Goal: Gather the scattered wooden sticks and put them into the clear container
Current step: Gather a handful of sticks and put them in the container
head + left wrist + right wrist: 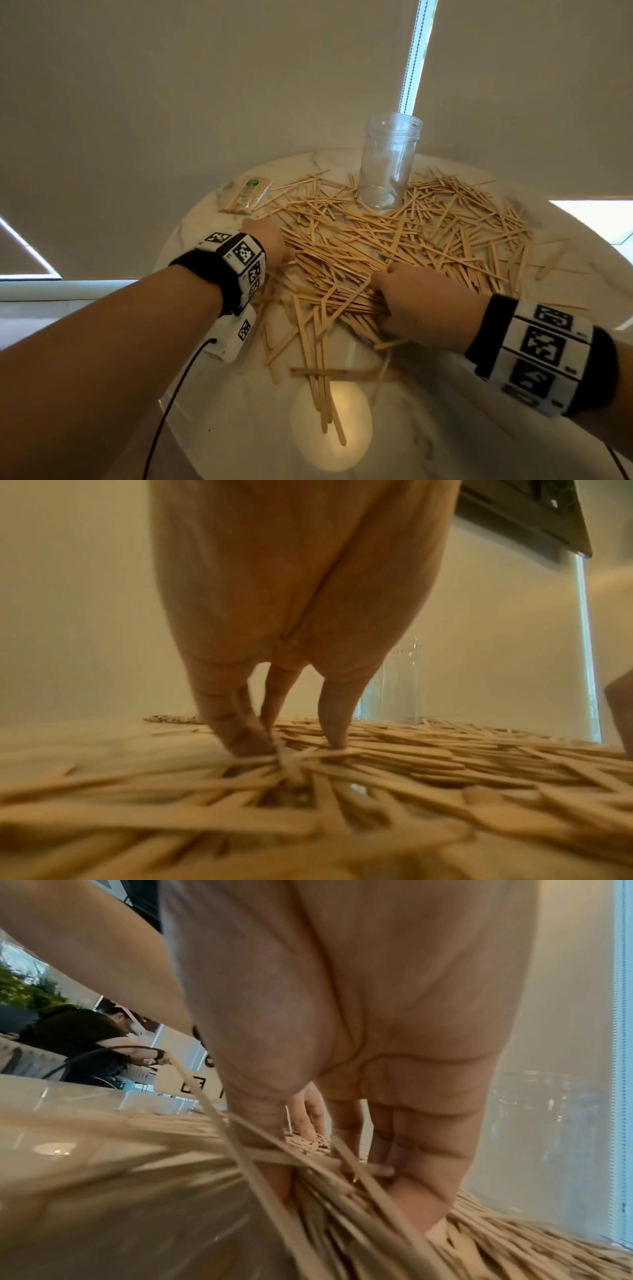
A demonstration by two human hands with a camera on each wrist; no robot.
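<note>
**A:** Wooden sticks (387,240) — where do they lie?

**B:** Strewn in a wide heap across the round marble table (428,428). Nearest, a few loose ones point toward the table's near edge, beside a bright lamp reflection (330,425) on the top.

**A:** And the hands?

**B:** The right hand (421,305) is down in the near part of the heap. In the right wrist view its thumb and fingers (424,1153) are curled round a bunch of sticks, clamped on them, with stick ends fanning out toward the lens.

**A:** The left one?

**B:** The left hand (265,241) is a little farther and to the left, at the heap's left edge. In the left wrist view its fingertips (334,734) point down onto the sticks, thumb and fingers drawn close round a small cluster where several cross. It pinches them, though the picture is blurred there.

**A:** Both wrists carry something?

**B:** Black bands with white, black-patterned marker blocks; a thin black cable (171,404) runs from the left one.

**A:** Farther back?

**B:** A clear jar (388,161) stands upright and open at the far side of the heap, with sticks lying all around its foot. I see no sticks inside. To the far left, apart from the heap, lies a small clear packet (245,194) of sticks. Behind the table hang pale roller blinds (205,85) with a bead chain (412,58) in a bright gap.
</note>
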